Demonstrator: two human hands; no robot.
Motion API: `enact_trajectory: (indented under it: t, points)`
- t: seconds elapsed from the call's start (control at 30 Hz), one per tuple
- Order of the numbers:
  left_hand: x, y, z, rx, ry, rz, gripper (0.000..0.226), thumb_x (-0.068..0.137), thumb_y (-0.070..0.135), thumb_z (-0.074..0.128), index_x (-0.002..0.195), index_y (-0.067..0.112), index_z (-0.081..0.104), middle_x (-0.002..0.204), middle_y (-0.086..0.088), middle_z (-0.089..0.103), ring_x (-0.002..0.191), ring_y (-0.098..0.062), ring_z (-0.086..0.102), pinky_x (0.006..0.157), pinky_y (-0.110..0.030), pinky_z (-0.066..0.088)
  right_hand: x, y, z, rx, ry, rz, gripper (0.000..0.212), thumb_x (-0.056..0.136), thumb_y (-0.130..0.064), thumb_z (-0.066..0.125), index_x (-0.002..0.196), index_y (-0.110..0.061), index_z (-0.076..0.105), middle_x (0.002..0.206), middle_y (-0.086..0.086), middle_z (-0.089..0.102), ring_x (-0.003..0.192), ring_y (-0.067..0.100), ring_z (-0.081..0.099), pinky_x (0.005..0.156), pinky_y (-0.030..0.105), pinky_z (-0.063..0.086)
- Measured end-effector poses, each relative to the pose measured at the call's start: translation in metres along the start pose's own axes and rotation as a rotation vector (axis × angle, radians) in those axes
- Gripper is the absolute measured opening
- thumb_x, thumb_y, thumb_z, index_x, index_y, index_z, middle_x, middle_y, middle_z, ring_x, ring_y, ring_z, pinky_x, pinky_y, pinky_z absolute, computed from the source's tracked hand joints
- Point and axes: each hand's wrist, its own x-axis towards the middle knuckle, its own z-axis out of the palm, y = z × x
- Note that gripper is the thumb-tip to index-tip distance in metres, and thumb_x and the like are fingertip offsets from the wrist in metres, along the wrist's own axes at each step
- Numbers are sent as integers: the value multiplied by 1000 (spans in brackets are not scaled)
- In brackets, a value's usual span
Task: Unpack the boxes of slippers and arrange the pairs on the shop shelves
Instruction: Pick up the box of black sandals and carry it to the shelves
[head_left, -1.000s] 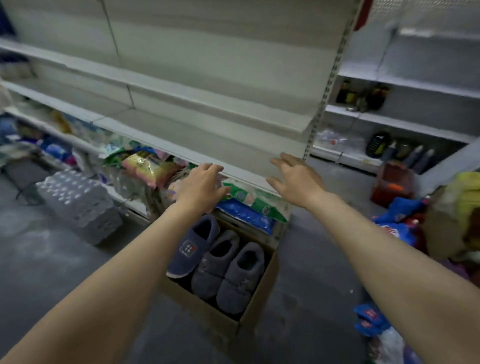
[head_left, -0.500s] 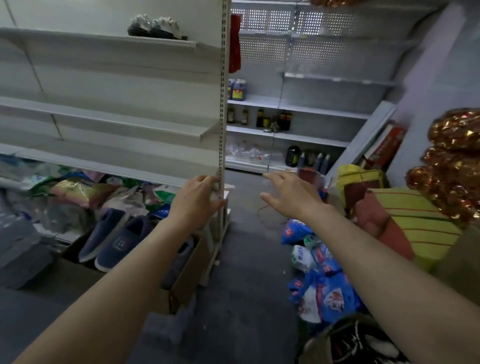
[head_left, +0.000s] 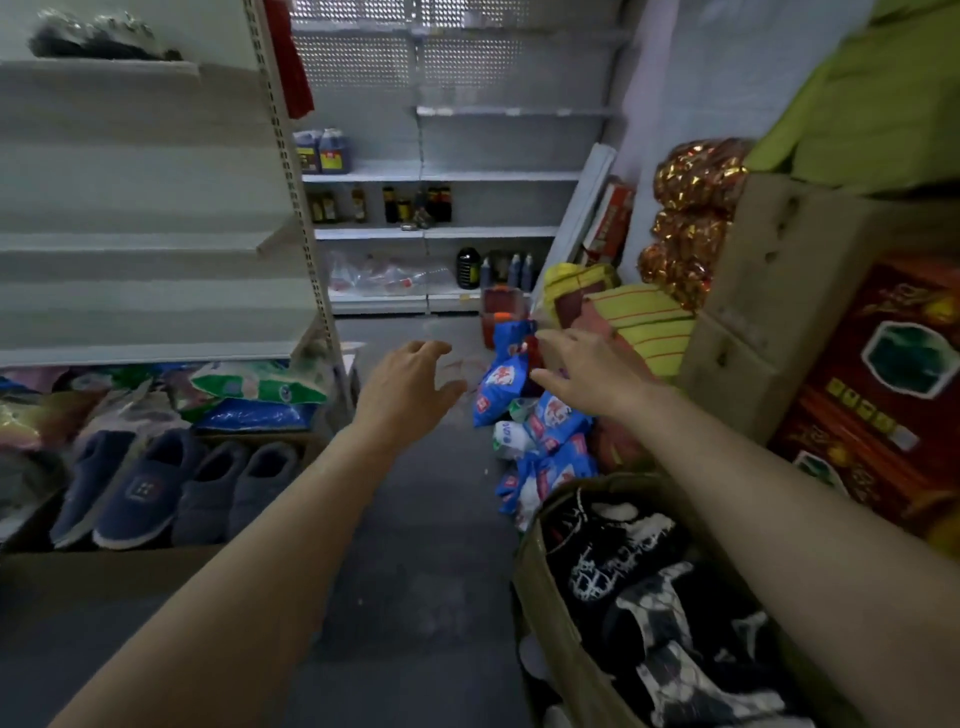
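White shop shelves (head_left: 150, 241) fill the left side, with one dark pair (head_left: 98, 39) on the top board. Below them on the floor, an open cardboard box (head_left: 104, 566) holds blue and grey slippers (head_left: 171, 488). At lower right a second box (head_left: 550, 597) holds black-and-white slippers (head_left: 654, 597). Both hands reach forward over the aisle, the left hand (head_left: 402, 389) and right hand (head_left: 587, 371) each with a spread grip, holding nothing.
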Motion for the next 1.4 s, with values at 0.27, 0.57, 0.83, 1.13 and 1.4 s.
enact_trajectory:
  t: [0.27, 0.57, 0.83, 1.13, 1.4]
  points:
    - [-42, 31, 63, -114, -166, 20, 55, 94, 40, 63, 142, 16, 51, 141, -13, 53, 125, -35, 52, 96, -39, 43, -85, 56, 37, 86, -122, 229, 59, 99, -44, 57, 150, -17, 43, 148, 16, 48, 136, 34, 44, 109, 40, 39]
    - [-84, 59, 158, -196, -363, -60, 49, 94, 38, 64, 136, 15, 56, 133, -16, 58, 124, -35, 52, 97, -39, 42, -163, 142, 80, 92, -207, 423, 54, 102, -45, 51, 148, -19, 44, 143, 12, 55, 128, 32, 54, 99, 41, 48]
    - [-105, 85, 272, -255, -508, -303, 51, 92, 42, 65, 135, 15, 58, 133, -11, 63, 126, -31, 54, 99, -38, 44, -171, 259, 151, 288, -278, 538, 53, 100, -46, 55, 146, -20, 48, 137, 11, 60, 124, 31, 57, 97, 41, 50]
    - [-146, 124, 379, -432, -469, -863, 64, 90, 43, 70, 141, 11, 49, 128, -17, 65, 119, -35, 60, 94, -41, 47, -173, 379, 242, 438, -385, 641, 49, 99, -38, 60, 142, -16, 53, 135, 13, 62, 124, 31, 57, 99, 41, 49]
    - [-146, 136, 422, -463, -273, -1016, 50, 93, 28, 69, 137, 12, 54, 119, -17, 68, 110, -34, 65, 90, -40, 46, -166, 420, 307, 575, -308, 736, 54, 96, -29, 68, 145, -17, 50, 142, 12, 57, 131, 29, 53, 106, 44, 46]
